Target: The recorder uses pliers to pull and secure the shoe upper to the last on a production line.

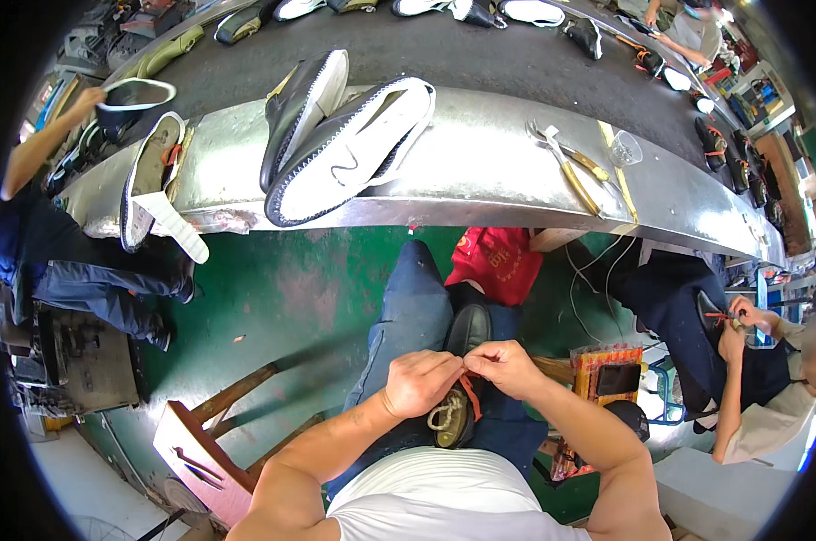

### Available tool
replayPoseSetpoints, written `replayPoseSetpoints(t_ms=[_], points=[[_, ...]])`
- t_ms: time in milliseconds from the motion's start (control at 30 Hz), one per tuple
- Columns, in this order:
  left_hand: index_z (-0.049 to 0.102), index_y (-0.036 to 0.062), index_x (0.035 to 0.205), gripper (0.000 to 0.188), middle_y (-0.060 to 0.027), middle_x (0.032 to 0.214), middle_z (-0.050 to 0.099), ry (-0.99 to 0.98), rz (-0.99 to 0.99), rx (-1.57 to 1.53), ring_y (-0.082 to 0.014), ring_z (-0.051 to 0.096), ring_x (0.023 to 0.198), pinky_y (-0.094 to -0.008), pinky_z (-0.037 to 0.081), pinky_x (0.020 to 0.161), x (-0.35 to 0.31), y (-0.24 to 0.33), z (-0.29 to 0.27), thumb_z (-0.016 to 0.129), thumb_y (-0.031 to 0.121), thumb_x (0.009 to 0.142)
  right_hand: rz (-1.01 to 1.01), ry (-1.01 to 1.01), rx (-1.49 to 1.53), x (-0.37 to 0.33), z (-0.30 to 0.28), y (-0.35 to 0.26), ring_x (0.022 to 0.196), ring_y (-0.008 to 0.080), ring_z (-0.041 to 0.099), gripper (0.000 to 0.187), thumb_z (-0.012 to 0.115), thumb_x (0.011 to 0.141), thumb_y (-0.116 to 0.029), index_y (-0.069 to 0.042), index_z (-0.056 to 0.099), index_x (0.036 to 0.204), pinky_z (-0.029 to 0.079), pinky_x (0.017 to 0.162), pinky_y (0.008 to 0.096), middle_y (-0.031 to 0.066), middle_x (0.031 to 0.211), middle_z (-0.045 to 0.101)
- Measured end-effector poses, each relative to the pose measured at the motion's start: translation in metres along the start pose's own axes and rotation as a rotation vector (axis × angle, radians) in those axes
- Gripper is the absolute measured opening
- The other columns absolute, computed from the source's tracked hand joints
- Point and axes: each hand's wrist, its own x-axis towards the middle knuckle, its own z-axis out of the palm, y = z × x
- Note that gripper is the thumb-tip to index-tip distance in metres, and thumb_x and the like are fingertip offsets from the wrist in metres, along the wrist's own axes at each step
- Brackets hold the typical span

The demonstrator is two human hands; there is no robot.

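A black shoe (469, 330) lies in my lap between my thighs, its toe pointing away from me. My left hand (423, 382) and my right hand (506, 368) meet above its opening, fingertips pinched close together. An orange lace (470, 397) runs from the shoe up to these fingertips, and both hands appear to grip its upper end. The exact grip is hidden by the fingers. A beige cord (445, 413) lies looped over the near part of the shoe, just below my left hand.
Ahead is a metal-edged bench (480, 135) with a dark belt carrying shoes. On its edge rest a pair of black-and-white shoes (354, 144), pliers (577, 173) and a clear cup (625, 149). A wooden stool (205, 451) stands left; co-workers sit either side. A red cloth bag (495, 263) hangs ahead.
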Motion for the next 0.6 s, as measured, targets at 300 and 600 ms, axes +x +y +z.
replayPoseSetpoints(t_ms=[300,600], points=[[0.070,0.0034,0.094,0.025,-0.0166,0.089,0.070,-0.310,-0.191,0.061,-0.0344,0.068,0.079,-0.0418,0.055,0.070,0.063,-0.005,-0.110,0.080,0.018,0.077,-0.166,0.459,-0.548,-0.052,0.033,0.019,0.119,0.0359,0.056,0.053,0.069,0.089,-0.028,0.005,0.051,0.126,0.050,0.094,0.0407,0.0235,0.137,0.048],[0.046,-0.0027,0.141,0.074,-0.0250,0.135,0.056,-0.638,-0.540,0.714,-0.0365,0.053,0.127,-0.0420,0.041,0.108,0.333,-0.147,-0.119,0.073,0.036,0.083,-0.015,0.208,-0.018,-0.048,0.037,0.012,0.128,0.0309,0.050,0.120,0.083,0.071,-0.022,0.004,-0.001,0.153,0.040,0.107,0.0401,0.0227,0.144,0.041]])
